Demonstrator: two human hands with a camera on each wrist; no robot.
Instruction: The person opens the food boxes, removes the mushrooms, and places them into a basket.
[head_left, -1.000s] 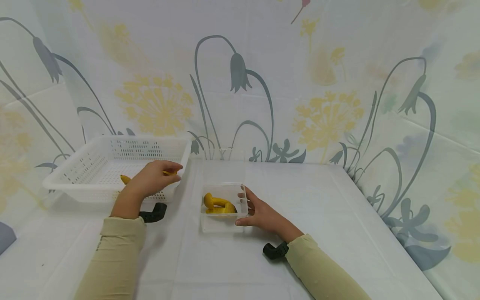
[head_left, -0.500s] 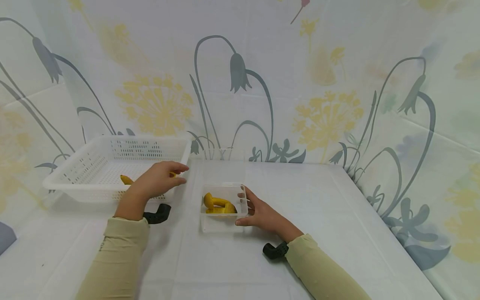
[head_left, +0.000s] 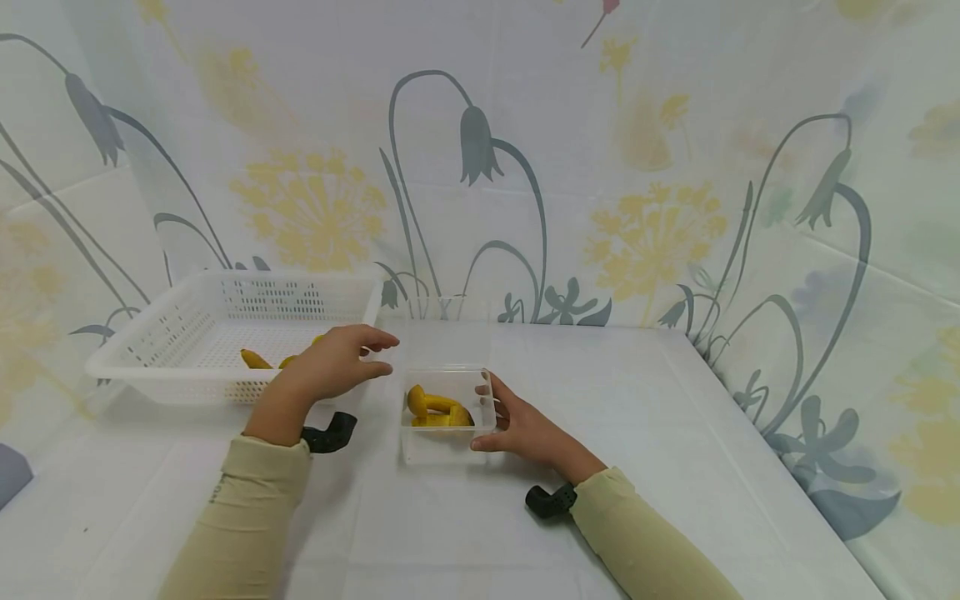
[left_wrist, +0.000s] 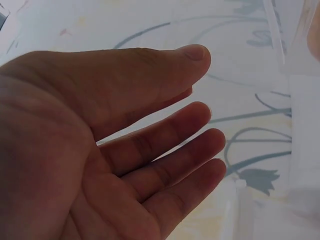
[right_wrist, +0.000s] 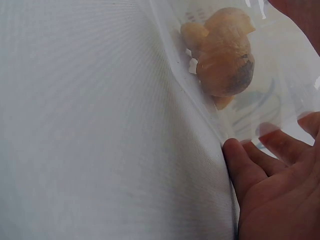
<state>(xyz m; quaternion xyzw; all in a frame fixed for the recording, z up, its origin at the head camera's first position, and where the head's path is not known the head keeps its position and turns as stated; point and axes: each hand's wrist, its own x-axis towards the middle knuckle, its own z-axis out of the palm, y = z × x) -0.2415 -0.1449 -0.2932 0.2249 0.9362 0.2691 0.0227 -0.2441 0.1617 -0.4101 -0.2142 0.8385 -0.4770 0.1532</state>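
Note:
My left hand hovers over the right front corner of the white basket, fingertips just past its rim towards the box. In the left wrist view the left palm faces the camera with extended fingers, and nothing is held. My right hand holds the right side of a clear plastic box, thumb at the front corner and fingers at the back. Yellow mushrooms lie inside the box. Through its wall, the right wrist view shows the mushrooms close up. More yellow mushrooms lie in the basket, partly hidden by my left hand.
The box's transparent lid stands raised behind it. A white cloth covers the table, and a flower-printed sheet hangs at the back and right. A grey object shows at the far left edge.
My left hand has moved rightwards from over the basket towards the box, uncovering more of the yellow mushrooms in the basket. The right hand and the box have stayed in place.

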